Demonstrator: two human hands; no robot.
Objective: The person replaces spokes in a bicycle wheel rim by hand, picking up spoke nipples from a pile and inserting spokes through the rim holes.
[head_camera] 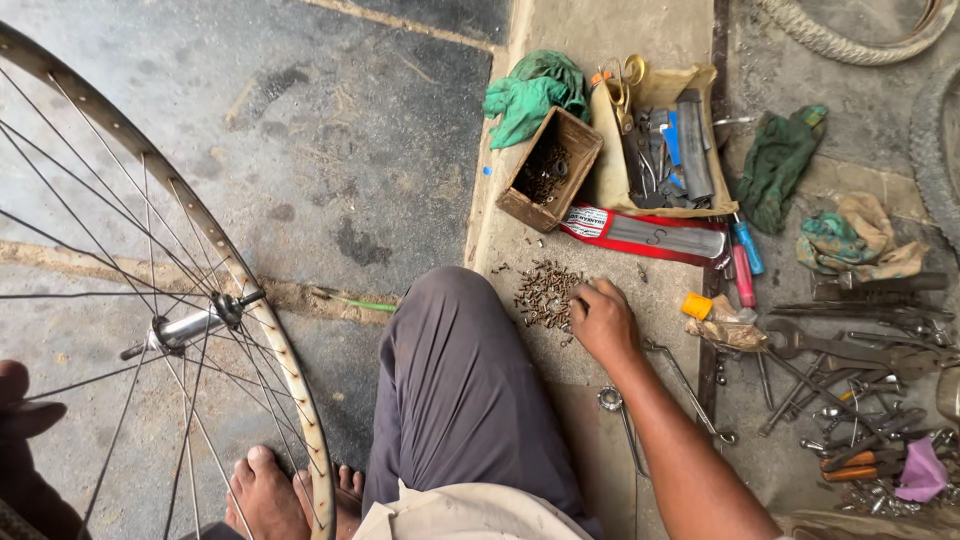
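Right hand [603, 322] fingers a scattered nipple pile [545, 293], no shared direction.

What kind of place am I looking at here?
Likely a roadside bicycle repair spot: a spoked bicycle wheel, wrenches laid out on the ground, and a pile of small rusty nuts under the right hand.

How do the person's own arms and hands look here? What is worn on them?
The right hand is bare: no glove, ring or watch shows, and the forearm is bare up to the frame edge, with no sleeve. At the left edge only a dark, blurred part shows, perhaps the left hand; nothing worn can be told there. Grey trousers cover the leg.
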